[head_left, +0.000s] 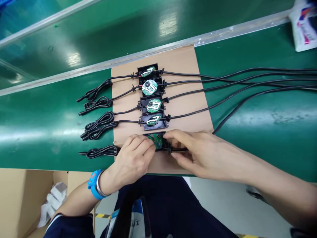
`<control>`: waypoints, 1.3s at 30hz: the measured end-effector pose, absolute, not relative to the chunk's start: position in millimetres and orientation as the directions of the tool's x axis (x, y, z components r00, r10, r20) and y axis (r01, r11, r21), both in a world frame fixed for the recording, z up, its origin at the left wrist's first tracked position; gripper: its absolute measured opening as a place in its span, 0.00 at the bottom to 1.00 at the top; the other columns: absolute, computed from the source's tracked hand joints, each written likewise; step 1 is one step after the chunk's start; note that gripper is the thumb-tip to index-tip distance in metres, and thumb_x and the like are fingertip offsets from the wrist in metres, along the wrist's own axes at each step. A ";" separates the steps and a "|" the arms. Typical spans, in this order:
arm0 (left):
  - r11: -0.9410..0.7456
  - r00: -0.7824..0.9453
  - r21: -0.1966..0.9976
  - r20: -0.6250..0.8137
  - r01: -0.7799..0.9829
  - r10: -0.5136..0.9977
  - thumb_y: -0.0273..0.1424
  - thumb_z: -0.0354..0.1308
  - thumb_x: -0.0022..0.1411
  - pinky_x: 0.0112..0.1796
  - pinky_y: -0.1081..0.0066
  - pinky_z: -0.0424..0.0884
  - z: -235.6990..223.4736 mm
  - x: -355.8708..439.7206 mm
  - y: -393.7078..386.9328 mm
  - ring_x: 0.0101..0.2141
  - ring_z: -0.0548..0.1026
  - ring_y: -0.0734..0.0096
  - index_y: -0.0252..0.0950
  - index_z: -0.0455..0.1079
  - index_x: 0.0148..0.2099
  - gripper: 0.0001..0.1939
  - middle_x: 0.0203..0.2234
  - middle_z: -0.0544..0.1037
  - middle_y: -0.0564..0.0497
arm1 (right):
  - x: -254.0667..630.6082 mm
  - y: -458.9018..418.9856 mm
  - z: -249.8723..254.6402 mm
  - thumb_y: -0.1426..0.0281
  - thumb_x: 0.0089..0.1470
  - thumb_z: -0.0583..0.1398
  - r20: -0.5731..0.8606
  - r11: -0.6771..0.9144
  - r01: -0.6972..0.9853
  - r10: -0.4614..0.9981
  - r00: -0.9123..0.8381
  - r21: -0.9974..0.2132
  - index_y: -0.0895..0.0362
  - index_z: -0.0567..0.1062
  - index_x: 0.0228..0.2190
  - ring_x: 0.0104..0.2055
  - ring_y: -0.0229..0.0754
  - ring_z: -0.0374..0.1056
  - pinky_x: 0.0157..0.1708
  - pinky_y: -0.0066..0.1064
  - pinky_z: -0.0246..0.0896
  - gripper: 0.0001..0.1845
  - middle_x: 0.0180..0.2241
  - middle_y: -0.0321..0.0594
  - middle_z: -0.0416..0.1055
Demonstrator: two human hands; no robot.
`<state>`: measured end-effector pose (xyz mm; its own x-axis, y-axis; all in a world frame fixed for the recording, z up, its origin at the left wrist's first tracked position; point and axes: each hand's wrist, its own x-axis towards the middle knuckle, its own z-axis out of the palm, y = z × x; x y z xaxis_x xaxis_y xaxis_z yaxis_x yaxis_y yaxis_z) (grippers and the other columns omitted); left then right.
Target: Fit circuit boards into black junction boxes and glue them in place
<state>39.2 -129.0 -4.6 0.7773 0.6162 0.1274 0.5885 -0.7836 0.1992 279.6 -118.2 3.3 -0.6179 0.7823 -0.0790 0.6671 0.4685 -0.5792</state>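
The nearest small black plastic case [160,134] holds a round green circuit board [158,140] with red and blue wires. My left hand [136,158] is closed at the left side, fingertips at the board's edge and partly hiding the case. My right hand [195,148] curls round the black cable [182,149] at the right end, its index finger at the case's upper right corner and its thumb below the cable. A black cable grommet [169,148] sits between that hand and the board. A coiled lead with a plug [102,151] lies left of my left hand.
Several similar cases with boards [154,105] stand in a column beyond, on a cardboard sheet [185,62]. Coiled leads [99,105] lie left; long cables [230,79] run right across the green table [272,138]. A white packet [305,29] lies far right, an open carton [27,195] lower left.
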 end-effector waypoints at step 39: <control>-0.734 0.730 0.084 0.073 0.674 0.679 0.21 0.49 0.64 0.42 0.61 0.69 -10.0 61.1 -139.4 0.35 0.70 0.64 0.26 0.64 0.62 0.24 0.39 0.76 0.45 | 279.3 -114.9 -41.4 0.77 0.62 0.55 0.413 0.715 0.652 0.689 -0.595 -0.254 0.60 0.78 0.36 0.35 0.41 0.60 0.35 0.34 0.57 0.10 0.29 0.41 0.72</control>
<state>61.1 -139.4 -10.0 0.7300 0.6794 0.0734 0.6743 -0.7336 0.0844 279.3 -114.9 -41.4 -0.5949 0.6894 0.4132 0.6516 0.7147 -0.2543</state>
